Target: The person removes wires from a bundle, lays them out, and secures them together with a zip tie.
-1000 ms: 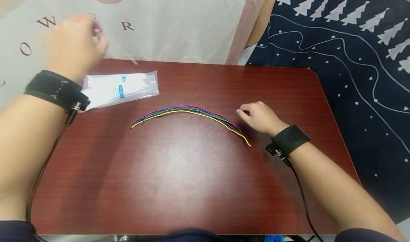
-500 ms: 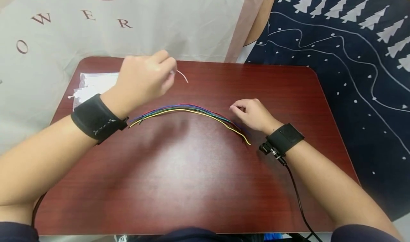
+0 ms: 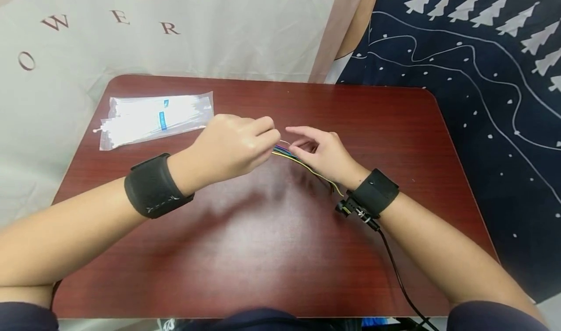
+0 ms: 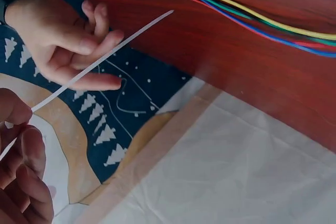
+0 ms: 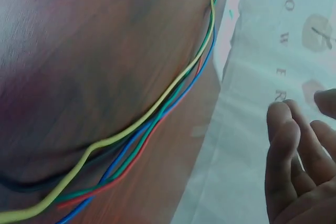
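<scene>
My left hand point(image 3: 238, 143) pinches a thin white cable tie point(image 4: 136, 36) between thumb and fingers. The strip's free end reaches out towards my right hand point(image 3: 328, 156). That right hand holds nothing, its fingers apart and slightly bent, facing the left hand. In the left wrist view the tie overlaps the right fingers. Below both hands a loose bundle of wires point(image 5: 157, 111) in yellow, green, blue, red and black curves across the table. The left hand hides the bundle's left part in the head view.
A clear plastic bag point(image 3: 144, 119) of white cable ties lies at the table's back left, with one tie's end poking out. The table point(image 3: 263, 272) is dark red. A pale curtain point(image 3: 245, 29) and a navy cloth point(image 3: 438, 102) hang behind it.
My left hand has swung from the back left, past the bag, to over the middle of the wires with the tie. My right hand has shifted left and spread its fingers.
</scene>
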The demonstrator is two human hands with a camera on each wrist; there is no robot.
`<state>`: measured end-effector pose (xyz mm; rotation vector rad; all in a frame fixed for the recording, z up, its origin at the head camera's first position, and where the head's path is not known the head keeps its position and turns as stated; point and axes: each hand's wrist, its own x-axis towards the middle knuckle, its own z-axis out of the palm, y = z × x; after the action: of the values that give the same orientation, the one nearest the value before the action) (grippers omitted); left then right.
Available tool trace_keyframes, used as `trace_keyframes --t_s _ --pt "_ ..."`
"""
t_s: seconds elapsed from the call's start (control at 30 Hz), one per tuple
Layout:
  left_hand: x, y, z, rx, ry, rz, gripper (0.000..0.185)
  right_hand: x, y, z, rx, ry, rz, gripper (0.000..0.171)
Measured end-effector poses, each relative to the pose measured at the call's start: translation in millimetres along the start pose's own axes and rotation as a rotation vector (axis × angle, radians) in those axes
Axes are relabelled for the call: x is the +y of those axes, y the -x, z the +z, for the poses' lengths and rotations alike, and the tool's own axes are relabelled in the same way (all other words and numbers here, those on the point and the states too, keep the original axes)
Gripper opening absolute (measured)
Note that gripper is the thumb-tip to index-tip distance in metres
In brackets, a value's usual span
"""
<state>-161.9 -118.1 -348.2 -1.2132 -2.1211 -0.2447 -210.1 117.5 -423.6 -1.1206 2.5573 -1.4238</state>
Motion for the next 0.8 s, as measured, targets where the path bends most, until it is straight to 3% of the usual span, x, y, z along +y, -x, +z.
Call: trace_keyframes --t_s 0.1,0.3,0.37,0.5,0.6,0.8 --pt "4.4 -1.9 2.6 0.006 0.021 0.019 0.017 -5.7 1.3 3.3 0.030 0.072 -0.075 0.028" --pt "9.1 -5.0 5.0 -0.014 0.089 0.023 0.008 -13.5 3.1 3.9 0.115 0.350 -0.241 0.019" --pt "8.3 -4.5 6.9 -0.041 0.116 -0.003 0.004 -14.8 3.6 2.9 0.153 0.382 -0.263 0.019" --pt "-1.2 4.6 17.5 -0.115 0.143 -0.110 0.027 -14.4 5.2 0.2 0.221 0.388 -0.276 0.020" --pt "-18.2 18.4 29.4 -0.252 0.140 -0.251 0.033 -13.5 7.2 -0.8 0.224 0.379 -0.262 0.021" --pt "-60.1 43.9 50.3 -0.715 0.134 -0.580 0.040 -17.9 12.7 9.1 0.161 0.370 -0.303 0.023"
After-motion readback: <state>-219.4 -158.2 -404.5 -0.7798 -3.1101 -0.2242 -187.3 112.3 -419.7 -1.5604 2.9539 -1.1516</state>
